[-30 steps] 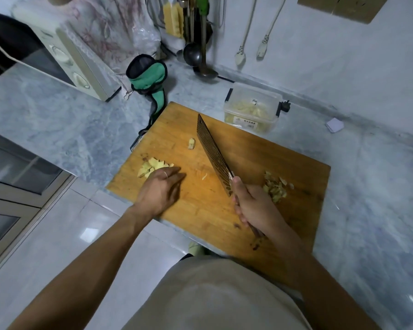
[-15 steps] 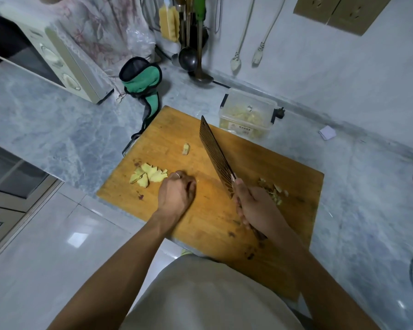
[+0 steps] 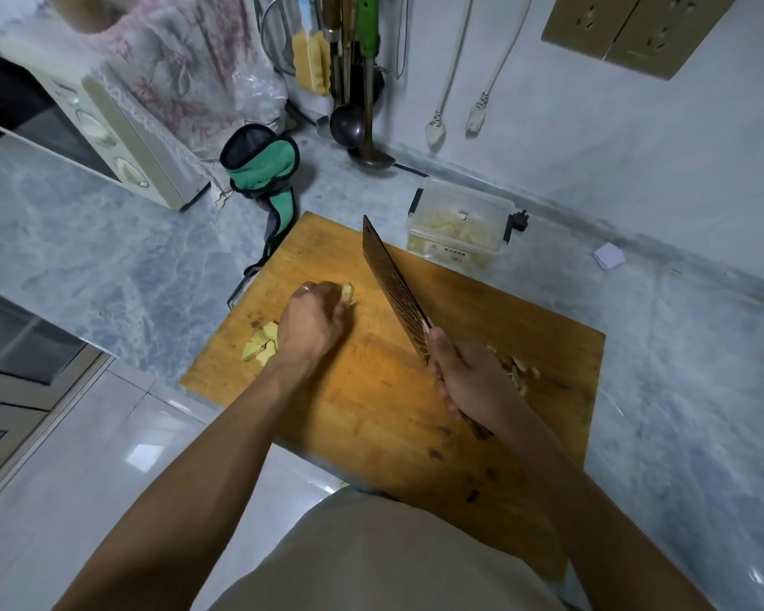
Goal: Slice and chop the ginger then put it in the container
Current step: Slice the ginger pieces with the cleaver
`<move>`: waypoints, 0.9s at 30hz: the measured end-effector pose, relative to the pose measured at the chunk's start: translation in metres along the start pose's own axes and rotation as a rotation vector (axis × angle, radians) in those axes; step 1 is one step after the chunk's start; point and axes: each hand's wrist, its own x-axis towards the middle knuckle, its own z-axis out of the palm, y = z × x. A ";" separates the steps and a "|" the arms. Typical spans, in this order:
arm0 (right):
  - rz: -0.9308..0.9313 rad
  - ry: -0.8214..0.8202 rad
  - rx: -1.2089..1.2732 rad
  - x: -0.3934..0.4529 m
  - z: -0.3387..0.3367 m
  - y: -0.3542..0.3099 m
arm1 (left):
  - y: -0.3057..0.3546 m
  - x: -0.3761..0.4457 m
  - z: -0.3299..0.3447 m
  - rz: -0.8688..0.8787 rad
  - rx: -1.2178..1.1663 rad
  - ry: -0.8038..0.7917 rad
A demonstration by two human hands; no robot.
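I wore a beige top — my forearms were bare; a ring sat on my left hand's finger.

Bare cutting board between left-hand fingers and knife blade; narrow lane runs there toward the container. Blade stands on edge, walling off the right side of those fingers. Ginger slices lie just behind left hand. Chopped bits crowd the board beyond the right hand. Green pouch blocks the worktop past the board's far-left corner.
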 end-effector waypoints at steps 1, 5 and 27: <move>-0.007 0.000 -0.007 0.000 -0.001 -0.001 | -0.001 0.010 0.007 -0.010 -0.019 -0.039; -0.031 0.017 -0.034 -0.002 -0.005 0.000 | -0.005 0.029 0.023 -0.073 -0.138 -0.076; 0.077 -0.047 -0.009 -0.042 0.002 0.060 | 0.044 -0.100 0.058 -0.474 -0.619 0.087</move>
